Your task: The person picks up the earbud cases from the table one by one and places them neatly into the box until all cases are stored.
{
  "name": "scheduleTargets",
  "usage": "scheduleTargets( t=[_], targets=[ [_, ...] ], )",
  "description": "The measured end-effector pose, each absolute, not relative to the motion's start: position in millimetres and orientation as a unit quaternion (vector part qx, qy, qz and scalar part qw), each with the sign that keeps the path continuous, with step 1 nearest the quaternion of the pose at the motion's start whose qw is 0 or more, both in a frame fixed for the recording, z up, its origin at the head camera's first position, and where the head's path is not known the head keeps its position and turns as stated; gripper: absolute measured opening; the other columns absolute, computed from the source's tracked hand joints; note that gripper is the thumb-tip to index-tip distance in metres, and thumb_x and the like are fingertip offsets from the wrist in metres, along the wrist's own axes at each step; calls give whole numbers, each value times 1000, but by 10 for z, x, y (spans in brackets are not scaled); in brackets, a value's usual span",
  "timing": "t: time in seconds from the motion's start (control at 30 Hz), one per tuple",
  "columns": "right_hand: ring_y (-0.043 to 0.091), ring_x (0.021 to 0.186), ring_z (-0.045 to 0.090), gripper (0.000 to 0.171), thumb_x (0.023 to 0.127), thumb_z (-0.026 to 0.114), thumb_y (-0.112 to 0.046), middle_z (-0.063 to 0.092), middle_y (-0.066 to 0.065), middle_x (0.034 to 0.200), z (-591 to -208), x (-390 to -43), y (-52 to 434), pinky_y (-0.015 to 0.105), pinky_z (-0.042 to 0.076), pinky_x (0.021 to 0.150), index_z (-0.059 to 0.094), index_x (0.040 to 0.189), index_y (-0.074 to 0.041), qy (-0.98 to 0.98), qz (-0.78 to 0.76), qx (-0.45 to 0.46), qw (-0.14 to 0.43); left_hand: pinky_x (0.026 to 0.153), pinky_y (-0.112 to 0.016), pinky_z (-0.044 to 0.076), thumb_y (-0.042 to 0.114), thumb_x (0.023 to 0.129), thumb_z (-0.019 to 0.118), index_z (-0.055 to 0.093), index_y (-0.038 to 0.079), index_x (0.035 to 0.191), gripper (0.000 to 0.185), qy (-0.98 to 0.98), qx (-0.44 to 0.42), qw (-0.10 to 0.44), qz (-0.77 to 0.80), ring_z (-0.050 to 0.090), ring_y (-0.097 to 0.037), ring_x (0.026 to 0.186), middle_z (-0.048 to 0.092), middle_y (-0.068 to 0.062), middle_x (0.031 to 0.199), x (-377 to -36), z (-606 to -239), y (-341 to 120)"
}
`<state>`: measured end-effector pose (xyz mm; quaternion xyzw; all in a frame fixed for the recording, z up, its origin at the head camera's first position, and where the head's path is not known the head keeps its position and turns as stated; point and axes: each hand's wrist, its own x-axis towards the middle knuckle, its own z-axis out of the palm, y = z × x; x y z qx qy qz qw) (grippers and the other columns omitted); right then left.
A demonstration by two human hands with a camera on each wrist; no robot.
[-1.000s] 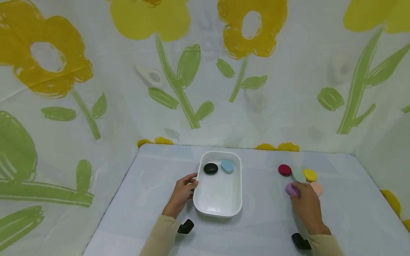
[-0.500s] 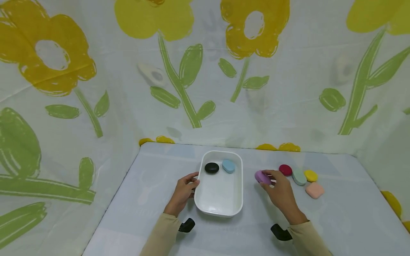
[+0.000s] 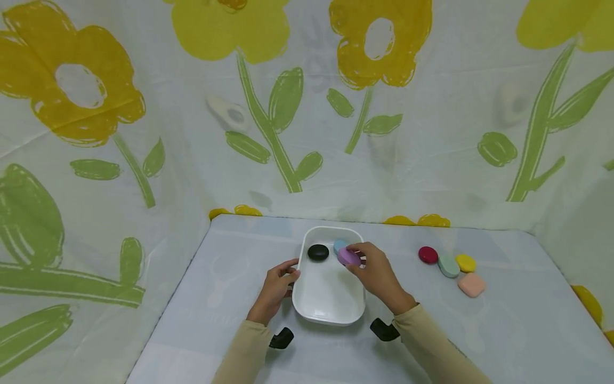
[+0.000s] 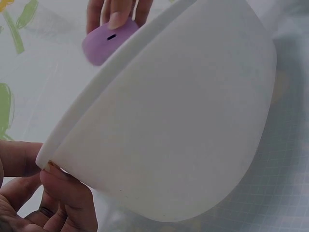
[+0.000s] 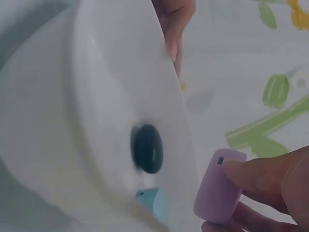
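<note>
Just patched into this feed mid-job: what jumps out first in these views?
The right hand holds a purple pebble-shaped piece over the far end of the white tray at table centre, where a black piece and a light blue piece lie. The left hand grips the tray's left rim. To the right, red, pale green, yellow and pink pieces cluster on the table.

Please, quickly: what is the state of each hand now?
Left hand: grips the rim of the white tray.
Right hand: pinches the purple piece over the tray.
</note>
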<state>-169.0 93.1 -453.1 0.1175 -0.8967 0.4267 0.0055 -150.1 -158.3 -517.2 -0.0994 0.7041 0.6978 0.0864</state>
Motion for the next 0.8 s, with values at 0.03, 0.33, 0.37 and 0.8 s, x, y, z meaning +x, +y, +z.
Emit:
scheduleTargets(
  t=[0.03, 0.33, 0.37, 0.8],
  targets=[
    [36, 115, 66, 44, 90, 80, 6, 67, 19, 127, -4534, -1709, 896, 49, 58, 98, 66, 131, 6, -895, 428, 126, 3, 60, -30, 52, 10, 108, 61, 57, -3, 148, 43, 705, -100, 86, 697, 62, -18, 75, 61, -11, 111, -1500, -5175, -1583],
    [31, 103, 71, 33, 88, 81, 6, 72, 17, 118, -4558, -1903, 653, 43, 61, 86, 73, 120, 5, -891, 418, 172, -36, 61, -29, 53, 9, 107, 61, 58, -3, 148, 42, 705, -102, 89, 696, 62, -17, 79, 61, -11, 112, -1501, -5142, -1574],
    [31, 103, 71, 32, 88, 82, 5, 73, 17, 117, -4558, -1925, 630, 43, 61, 86, 73, 119, 4, -893, 414, 175, -40, 61, -29, 53, 9, 107, 61, 58, -3, 148, 42, 705, -102, 90, 696, 62, -17, 79, 61, -12, 112, -1499, -5138, -1573],
    [26, 95, 70, 29, 85, 84, 3, 75, 14, 109, -4672, -2118, 465, 40, 59, 87, 75, 113, 3, -899, 381, 198, -86, 61, -28, 53, 9, 107, 60, 57, -3, 148, 43, 703, -102, 94, 697, 63, -16, 75, 62, -10, 111, -1496, -5135, -1576]
  ],
)
